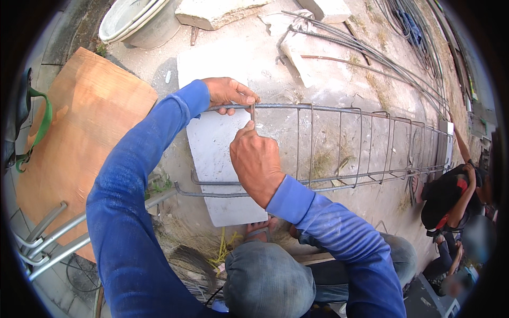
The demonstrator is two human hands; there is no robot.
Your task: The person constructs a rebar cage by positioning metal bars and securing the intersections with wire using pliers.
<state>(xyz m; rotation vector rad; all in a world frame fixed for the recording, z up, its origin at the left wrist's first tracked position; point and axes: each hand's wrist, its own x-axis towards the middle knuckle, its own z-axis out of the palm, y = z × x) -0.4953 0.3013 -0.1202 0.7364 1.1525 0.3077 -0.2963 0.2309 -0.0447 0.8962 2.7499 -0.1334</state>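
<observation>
A long rebar cage [339, 109] stretches from in front of me off to the right, its longitudinal bars ringed by several thin square steel stirrups [340, 143]. My left hand [227, 94] is closed around the near end of the upper bar, thumb and fingertips at the corner of the endmost stirrup [253, 112]. Just below, my right hand [257, 163] is curled, and its thumb and forefinger pinch that same stirrup's upright side. The lower bars [212, 195] pass behind my right wrist, their ends bent upward. Under the cage lies a pale grey board [225, 153].
At left are a plywood sheet [101, 116], metal tubes [63, 246] and a green strap [43, 119]. A round tub [154, 26] and stone slab [217, 11] lie beyond. Loose rebar [366, 47] is at upper right. People [450, 201] crouch by the cage's far end.
</observation>
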